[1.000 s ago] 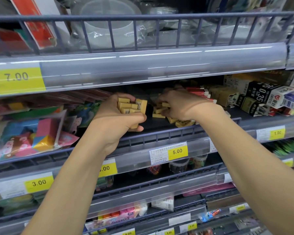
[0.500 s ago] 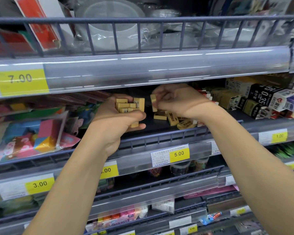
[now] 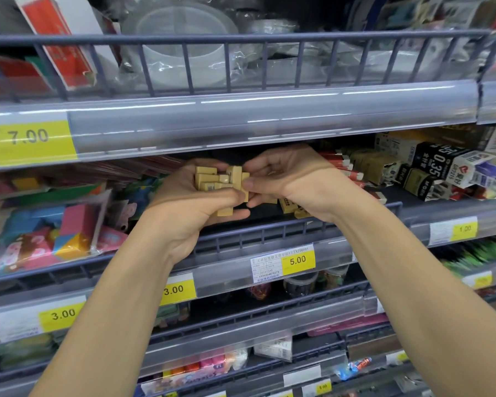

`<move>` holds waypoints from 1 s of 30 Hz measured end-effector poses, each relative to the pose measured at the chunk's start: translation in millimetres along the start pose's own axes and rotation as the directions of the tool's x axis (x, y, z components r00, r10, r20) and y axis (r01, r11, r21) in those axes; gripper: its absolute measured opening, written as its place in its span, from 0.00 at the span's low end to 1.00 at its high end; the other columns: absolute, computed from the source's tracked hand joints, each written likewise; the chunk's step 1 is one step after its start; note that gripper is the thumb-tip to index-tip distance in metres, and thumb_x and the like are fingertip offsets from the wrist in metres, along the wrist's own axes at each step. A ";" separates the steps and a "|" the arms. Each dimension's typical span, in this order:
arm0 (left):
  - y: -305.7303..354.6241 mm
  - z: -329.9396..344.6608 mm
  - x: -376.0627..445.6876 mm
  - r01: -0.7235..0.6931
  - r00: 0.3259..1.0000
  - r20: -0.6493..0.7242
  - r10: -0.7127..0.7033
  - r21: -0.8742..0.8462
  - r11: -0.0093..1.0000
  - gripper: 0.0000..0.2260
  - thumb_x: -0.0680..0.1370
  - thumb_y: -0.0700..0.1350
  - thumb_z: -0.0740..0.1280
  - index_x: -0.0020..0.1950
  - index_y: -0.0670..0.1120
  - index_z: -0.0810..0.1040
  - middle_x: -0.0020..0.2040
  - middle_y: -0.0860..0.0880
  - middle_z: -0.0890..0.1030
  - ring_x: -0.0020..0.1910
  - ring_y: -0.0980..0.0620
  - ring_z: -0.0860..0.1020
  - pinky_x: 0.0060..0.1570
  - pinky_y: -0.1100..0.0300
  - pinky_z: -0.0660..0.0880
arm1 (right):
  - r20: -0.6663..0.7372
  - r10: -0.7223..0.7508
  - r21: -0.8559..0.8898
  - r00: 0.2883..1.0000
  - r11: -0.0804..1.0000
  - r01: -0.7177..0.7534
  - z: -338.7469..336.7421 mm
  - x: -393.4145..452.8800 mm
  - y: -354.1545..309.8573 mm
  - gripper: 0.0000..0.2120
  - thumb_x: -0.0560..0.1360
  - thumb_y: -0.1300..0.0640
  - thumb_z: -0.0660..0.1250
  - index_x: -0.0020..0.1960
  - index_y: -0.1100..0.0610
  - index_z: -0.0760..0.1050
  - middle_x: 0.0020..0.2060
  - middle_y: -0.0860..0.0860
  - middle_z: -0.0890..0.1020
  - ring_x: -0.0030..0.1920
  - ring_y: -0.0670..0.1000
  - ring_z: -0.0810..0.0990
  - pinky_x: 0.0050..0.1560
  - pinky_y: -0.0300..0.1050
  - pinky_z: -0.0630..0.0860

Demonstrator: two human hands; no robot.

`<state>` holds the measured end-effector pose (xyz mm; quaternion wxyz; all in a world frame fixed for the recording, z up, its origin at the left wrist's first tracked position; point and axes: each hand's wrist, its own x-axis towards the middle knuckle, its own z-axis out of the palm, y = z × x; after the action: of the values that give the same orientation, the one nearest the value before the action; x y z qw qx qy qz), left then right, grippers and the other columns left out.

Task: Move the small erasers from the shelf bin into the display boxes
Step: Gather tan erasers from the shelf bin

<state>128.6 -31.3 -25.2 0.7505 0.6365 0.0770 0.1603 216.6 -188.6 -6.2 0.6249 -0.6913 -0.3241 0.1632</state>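
Left hand: cupped palm-up in front of the middle shelf, fingers curled round a stack of small tan erasers, thumb pressed under the lowest one. Right hand: brought in against the left, thumb and fingertips pinching one tan eraser at the right side of the stack, other fingers loosely bent. Loose erasers lay on the shelf floor just behind its front rail, partly hidden by the right wrist. Dark and white display boxes sat toward the right end of the same shelf, tilted and crowded together; which of them held erasers could not be told. Colourful packets leaned at the left end of the shelf. Yellow price tag marked 5.00 fixed on the front edge below the hands.
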 end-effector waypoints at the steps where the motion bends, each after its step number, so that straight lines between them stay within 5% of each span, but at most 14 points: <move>1: -0.1 0.3 0.0 0.005 1.000 -0.001 -0.005 0.010 1.000 0.22 0.70 0.25 0.75 0.60 0.40 0.77 0.48 0.43 0.86 0.46 0.47 0.86 0.41 0.51 0.85 | -0.005 0.002 0.008 1.000 1.000 -0.002 1.3 -0.4 0.8 0.07 0.73 0.70 0.73 0.49 0.62 0.80 0.36 0.52 0.85 0.36 0.50 0.86 0.43 0.41 0.84; 9: -2.2 1.9 2.6 -0.001 0.994 -0.106 0.009 0.075 0.997 0.19 0.70 0.29 0.77 0.53 0.47 0.80 0.47 0.46 0.86 0.44 0.50 0.87 0.32 0.61 0.80 | 0.055 0.023 -0.024 0.998 0.999 -0.021 -17.2 1.5 -1.0 0.08 0.74 0.66 0.74 0.53 0.61 0.81 0.43 0.57 0.88 0.42 0.53 0.87 0.41 0.40 0.83; 11: -2.7 1.7 2.5 0.000 0.993 -0.120 0.009 0.075 0.997 0.19 0.69 0.29 0.77 0.53 0.48 0.80 0.49 0.44 0.87 0.46 0.46 0.88 0.32 0.61 0.80 | -0.018 0.018 -0.178 1.000 0.984 -0.021 -24.3 9.9 1.8 0.08 0.75 0.63 0.74 0.53 0.55 0.82 0.44 0.52 0.88 0.45 0.50 0.86 0.43 0.37 0.82; 14: -1.7 1.1 1.3 0.003 0.993 -0.121 0.006 0.074 0.997 0.19 0.69 0.29 0.78 0.53 0.48 0.80 0.53 0.41 0.87 0.48 0.44 0.88 0.33 0.60 0.80 | -0.080 -0.037 -0.699 0.996 0.714 -0.030 -31.4 23.6 8.1 0.09 0.77 0.54 0.72 0.57 0.45 0.82 0.46 0.38 0.83 0.49 0.43 0.82 0.46 0.26 0.73; 16: -1.1 1.0 0.5 0.000 0.992 -0.123 0.009 0.072 0.997 0.19 0.69 0.29 0.78 0.52 0.48 0.80 0.53 0.41 0.87 0.48 0.45 0.88 0.33 0.60 0.81 | -0.007 0.006 -0.841 1.000 0.540 -0.009 -30.7 27.5 13.7 0.14 0.77 0.51 0.71 0.62 0.45 0.80 0.48 0.38 0.80 0.54 0.45 0.80 0.46 0.28 0.71; 20: -0.4 1.9 -0.7 -0.005 0.992 -0.126 0.015 0.076 0.997 0.19 0.70 0.28 0.77 0.52 0.48 0.80 0.53 0.41 0.86 0.47 0.47 0.88 0.33 0.61 0.81 | 0.058 0.073 -0.922 0.996 0.386 0.025 -26.0 34.1 23.4 0.21 0.78 0.49 0.70 0.70 0.47 0.75 0.66 0.49 0.78 0.66 0.53 0.75 0.59 0.39 0.69; 30: -0.9 0.3 -0.8 -0.040 0.990 -0.130 0.051 0.084 0.996 0.18 0.70 0.28 0.77 0.51 0.48 0.81 0.50 0.45 0.86 0.47 0.48 0.87 0.32 0.61 0.81 | 0.038 0.131 -0.964 0.991 0.268 0.002 -21.4 43.8 28.5 0.20 0.78 0.50 0.69 0.68 0.38 0.74 0.65 0.54 0.74 0.71 0.60 0.62 0.64 0.52 0.69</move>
<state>128.1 -32.0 -26.1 0.7135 0.6559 0.1186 0.2159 269.3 -176.5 -22.5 0.0544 -0.9305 -0.3622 -0.0026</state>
